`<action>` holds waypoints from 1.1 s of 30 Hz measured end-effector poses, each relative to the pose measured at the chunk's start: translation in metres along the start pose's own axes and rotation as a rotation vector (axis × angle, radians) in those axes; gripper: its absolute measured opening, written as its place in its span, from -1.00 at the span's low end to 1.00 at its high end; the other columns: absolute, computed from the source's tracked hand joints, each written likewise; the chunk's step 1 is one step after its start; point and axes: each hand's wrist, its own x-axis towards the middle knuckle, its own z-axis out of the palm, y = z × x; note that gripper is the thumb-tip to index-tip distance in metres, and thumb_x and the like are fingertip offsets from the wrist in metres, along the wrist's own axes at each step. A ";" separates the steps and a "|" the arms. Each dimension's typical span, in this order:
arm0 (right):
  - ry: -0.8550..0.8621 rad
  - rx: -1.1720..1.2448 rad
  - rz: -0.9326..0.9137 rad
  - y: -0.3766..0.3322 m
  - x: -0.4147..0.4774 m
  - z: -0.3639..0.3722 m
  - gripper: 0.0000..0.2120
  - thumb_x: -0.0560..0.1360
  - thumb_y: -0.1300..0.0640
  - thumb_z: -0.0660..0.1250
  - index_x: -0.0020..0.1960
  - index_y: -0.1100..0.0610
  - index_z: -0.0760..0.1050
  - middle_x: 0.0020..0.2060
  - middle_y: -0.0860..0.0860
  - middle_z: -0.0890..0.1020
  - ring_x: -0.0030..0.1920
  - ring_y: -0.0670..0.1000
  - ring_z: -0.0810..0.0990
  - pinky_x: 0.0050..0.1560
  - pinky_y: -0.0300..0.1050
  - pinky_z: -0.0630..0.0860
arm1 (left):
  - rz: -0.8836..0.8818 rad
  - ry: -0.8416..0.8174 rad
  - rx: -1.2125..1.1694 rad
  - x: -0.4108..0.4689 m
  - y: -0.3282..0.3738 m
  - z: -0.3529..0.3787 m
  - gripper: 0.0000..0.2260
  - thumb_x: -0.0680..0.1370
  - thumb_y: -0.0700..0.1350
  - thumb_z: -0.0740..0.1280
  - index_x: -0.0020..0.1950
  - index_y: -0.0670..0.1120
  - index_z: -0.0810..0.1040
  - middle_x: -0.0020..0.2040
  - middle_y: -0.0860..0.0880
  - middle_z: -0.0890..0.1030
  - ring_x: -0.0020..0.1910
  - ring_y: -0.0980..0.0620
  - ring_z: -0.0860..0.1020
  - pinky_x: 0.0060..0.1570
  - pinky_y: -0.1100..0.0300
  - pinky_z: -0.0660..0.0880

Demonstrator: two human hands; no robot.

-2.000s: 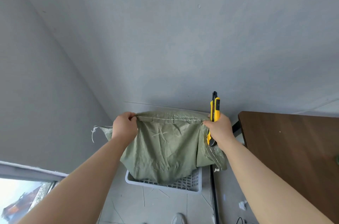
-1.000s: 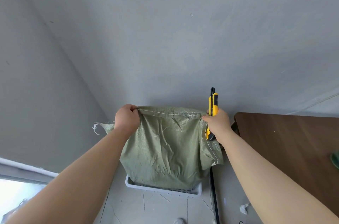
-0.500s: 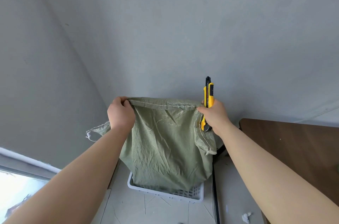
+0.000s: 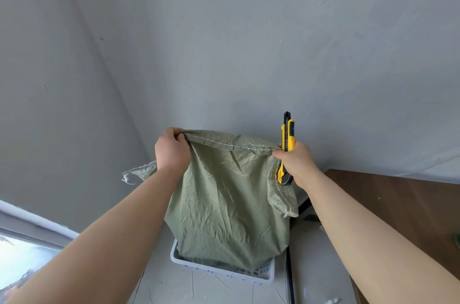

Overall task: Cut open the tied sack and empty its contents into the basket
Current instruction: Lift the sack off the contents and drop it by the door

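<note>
Sack (image 4: 231,206) lifted higher over basket (image 4: 263,275), stitched edge pinched by both hands' fingers (image 4: 174,136).

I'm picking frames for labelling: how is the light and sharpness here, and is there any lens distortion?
Head view: soft, even daylight, no hard shadows or glare; the window at lower left is blown out. The sack, utility knife and both hands are sharp. Wide-angle stretch enlarges the forearms toward the lower corners.

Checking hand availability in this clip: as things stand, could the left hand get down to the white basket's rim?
Probably not yet. The left hand is shut on the top seam of the green sack, held up high, and the sack hangs between it and the basket. Letting go would drop that corner.
</note>
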 end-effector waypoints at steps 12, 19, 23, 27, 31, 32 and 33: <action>0.054 -0.049 0.051 0.009 0.006 -0.007 -0.82 0.45 0.28 0.38 0.04 0.20 0.48 -0.29 0.04 0.47 -0.33 -0.02 0.43 -0.31 -0.18 0.35 | -0.004 -0.184 0.069 0.000 -0.008 0.004 -0.81 0.58 -0.23 0.15 0.12 -0.18 0.50 -0.26 0.01 0.50 -0.36 0.09 0.43 -0.41 0.28 0.31; 0.104 -0.068 0.073 0.017 0.010 -0.006 -0.79 0.47 0.25 0.35 0.08 0.30 0.48 -0.27 0.12 0.45 -0.36 0.02 0.39 -0.35 -0.15 0.33 | -0.015 -0.333 0.156 -0.001 -0.014 0.003 -0.76 0.45 -0.17 0.41 0.10 -0.12 0.51 -0.07 -0.07 0.59 -0.10 -0.08 0.55 -0.12 0.14 0.46; 0.084 -0.090 0.068 0.019 0.011 -0.003 -0.86 0.49 0.22 0.32 0.04 0.24 0.48 -0.26 0.14 0.43 -0.35 0.04 0.36 -0.36 -0.15 0.28 | 0.010 -0.360 0.274 -0.003 -0.017 0.007 -0.79 0.54 -0.21 0.25 -0.30 -0.09 0.46 -0.36 -0.03 0.48 -0.27 -0.11 0.45 -0.38 0.18 0.29; 0.096 0.020 0.112 0.018 0.015 0.003 -0.92 0.49 0.25 0.32 -0.04 0.20 0.44 -0.35 0.05 0.40 -0.31 0.07 0.38 -0.31 -0.12 0.31 | -0.020 -0.386 0.257 -0.004 -0.018 0.012 -0.83 0.58 -0.22 0.17 -0.14 -0.16 0.52 -0.30 -0.11 0.52 -0.25 -0.14 0.47 -0.33 0.14 0.33; 0.084 0.160 0.150 0.016 0.019 0.009 -0.90 0.50 0.28 0.32 -0.01 0.19 0.43 -0.29 0.04 0.42 -0.20 0.07 0.40 -0.16 -0.09 0.35 | -0.033 -0.340 0.145 -0.003 -0.020 0.013 -0.79 0.59 -0.23 0.15 0.00 -0.23 0.58 -0.23 -0.18 0.60 -0.25 -0.15 0.50 -0.23 0.11 0.40; 0.079 0.176 0.154 0.015 0.020 0.011 -0.90 0.50 0.28 0.32 0.00 0.19 0.44 -0.28 0.04 0.43 -0.18 0.07 0.40 -0.12 -0.09 0.35 | -0.043 -0.330 0.129 -0.002 -0.020 0.013 -0.79 0.59 -0.23 0.14 0.00 -0.23 0.57 -0.21 -0.20 0.61 -0.27 -0.15 0.49 -0.24 0.11 0.40; 0.076 0.188 0.156 0.013 0.020 0.012 -0.89 0.50 0.28 0.32 0.01 0.20 0.44 -0.27 0.04 0.43 -0.16 0.08 0.41 -0.10 -0.08 0.35 | -0.049 -0.318 0.116 -0.001 -0.019 0.012 -0.79 0.59 -0.23 0.14 -0.02 -0.23 0.56 -0.19 -0.23 0.63 -0.30 -0.14 0.48 -0.27 0.11 0.38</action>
